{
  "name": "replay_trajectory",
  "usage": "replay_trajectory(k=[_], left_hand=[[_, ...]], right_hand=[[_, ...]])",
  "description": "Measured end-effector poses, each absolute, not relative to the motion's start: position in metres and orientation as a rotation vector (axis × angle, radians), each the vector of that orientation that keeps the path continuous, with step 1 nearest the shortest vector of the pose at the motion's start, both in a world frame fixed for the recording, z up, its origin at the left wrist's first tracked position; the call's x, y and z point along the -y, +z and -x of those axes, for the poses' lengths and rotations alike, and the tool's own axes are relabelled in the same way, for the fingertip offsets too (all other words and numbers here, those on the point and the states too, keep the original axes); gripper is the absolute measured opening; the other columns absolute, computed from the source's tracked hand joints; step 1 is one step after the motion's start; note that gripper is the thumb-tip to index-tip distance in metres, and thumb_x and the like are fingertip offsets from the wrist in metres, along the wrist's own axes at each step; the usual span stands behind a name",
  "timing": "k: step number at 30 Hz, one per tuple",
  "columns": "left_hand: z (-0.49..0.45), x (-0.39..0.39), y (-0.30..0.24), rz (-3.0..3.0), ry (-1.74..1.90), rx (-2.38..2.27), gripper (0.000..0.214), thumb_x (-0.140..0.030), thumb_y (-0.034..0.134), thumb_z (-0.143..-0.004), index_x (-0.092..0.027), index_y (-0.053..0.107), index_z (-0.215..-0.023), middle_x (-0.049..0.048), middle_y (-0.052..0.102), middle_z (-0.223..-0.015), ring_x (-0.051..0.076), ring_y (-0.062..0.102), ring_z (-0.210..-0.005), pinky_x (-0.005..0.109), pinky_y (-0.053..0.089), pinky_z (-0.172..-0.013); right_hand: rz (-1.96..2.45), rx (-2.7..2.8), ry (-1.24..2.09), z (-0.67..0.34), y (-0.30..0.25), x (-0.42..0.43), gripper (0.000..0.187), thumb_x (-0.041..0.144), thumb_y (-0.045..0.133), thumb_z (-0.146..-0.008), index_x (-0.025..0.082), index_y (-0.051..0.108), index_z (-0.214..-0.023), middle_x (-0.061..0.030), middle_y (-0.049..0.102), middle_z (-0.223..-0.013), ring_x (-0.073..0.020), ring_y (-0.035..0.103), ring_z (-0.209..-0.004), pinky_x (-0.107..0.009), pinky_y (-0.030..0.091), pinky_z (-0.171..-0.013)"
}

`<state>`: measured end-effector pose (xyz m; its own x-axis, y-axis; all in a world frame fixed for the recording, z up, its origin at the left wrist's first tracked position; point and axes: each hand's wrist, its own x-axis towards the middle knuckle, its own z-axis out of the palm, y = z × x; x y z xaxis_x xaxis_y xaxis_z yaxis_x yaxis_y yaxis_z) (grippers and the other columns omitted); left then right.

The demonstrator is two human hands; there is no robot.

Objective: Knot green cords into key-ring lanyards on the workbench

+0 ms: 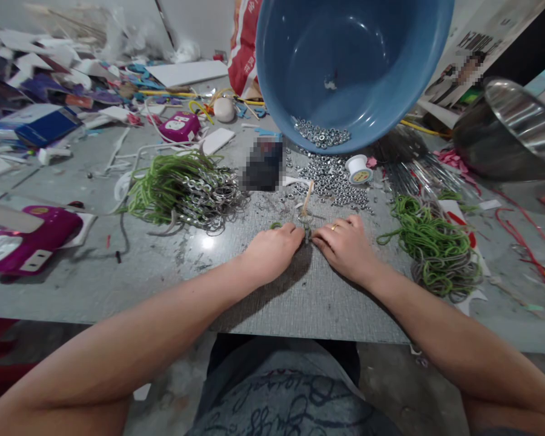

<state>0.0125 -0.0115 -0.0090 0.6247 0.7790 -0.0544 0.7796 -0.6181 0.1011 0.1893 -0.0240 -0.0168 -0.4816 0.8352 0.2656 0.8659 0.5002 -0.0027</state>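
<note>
My left hand (275,253) is closed near the table's front edge, its fingers pinching a green and grey cord (276,224), part of which shows above the knuckles. Close beside it, my right hand (349,249) wears a ring and is closed too, fingertips at the same short piece of cord between the hands. Most of that piece is hidden by the fingers. Just beyond the fingertips, a tan strap (307,198) stands up from the tabletop, with a small metal ring seemingly at its lower end.
A bundle of green cords with metal chains (186,191) lies left; loose green and grey cords (436,245) lie right. A tilted blue basin (272,72) holds metal nuts, with more nuts (336,181) below. A white spool (358,169), purple power strip (31,239) and steel bowl (490,139) stand around.
</note>
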Motion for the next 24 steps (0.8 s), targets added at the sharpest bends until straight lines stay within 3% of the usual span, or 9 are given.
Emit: replay_trajectory(k=[6, 18, 24], left_hand=[[-0.0116, 0.0139, -0.0043, -2.743, -0.085, -1.271, 0.026, -0.008, 0.037, -0.081, -0.014, 0.054, -0.099, 0.0078, 0.059, -0.086, 0.023, 0.062, -0.072, 0.032, 0.047, -0.055], [-0.0048, 0.0153, -0.0065, -2.794, -0.147, -1.258, 0.034, -0.015, 0.04, -0.082, -0.018, 0.056, -0.112, 0.0067, 0.062, -0.082, 0.021, 0.063, -0.066, 0.03, 0.045, -0.053], [-0.0079, 0.0163, -0.0055, -2.688, 0.003, -1.327, 0.029, -0.028, 0.033, -0.089, -0.017, 0.056, -0.101, 0.0071, 0.066, -0.084, 0.022, 0.064, -0.069, 0.031, 0.046, -0.057]], right_hand=[[1.519, 2.601, -0.183, -0.1898, -0.0159, 0.0258, 0.026, 0.025, 0.042, -0.089, 0.016, 0.064, -0.081, -0.0042, 0.066, -0.063, -0.0168, 0.055, -0.062, -0.031, 0.021, -0.067], [1.634, 2.644, -0.027, -0.1924, -0.0068, 0.0275, 0.026, 0.024, 0.041, -0.089, 0.015, 0.064, -0.084, -0.0057, 0.067, -0.069, -0.0168, 0.055, -0.061, -0.029, 0.028, -0.069], [1.693, 2.573, 0.044, -0.1924, -0.0069, 0.0277, 0.031, 0.041, 0.044, -0.087, 0.017, 0.063, -0.087, -0.004, 0.066, -0.068, -0.0173, 0.053, -0.061, -0.029, 0.028, -0.066]])
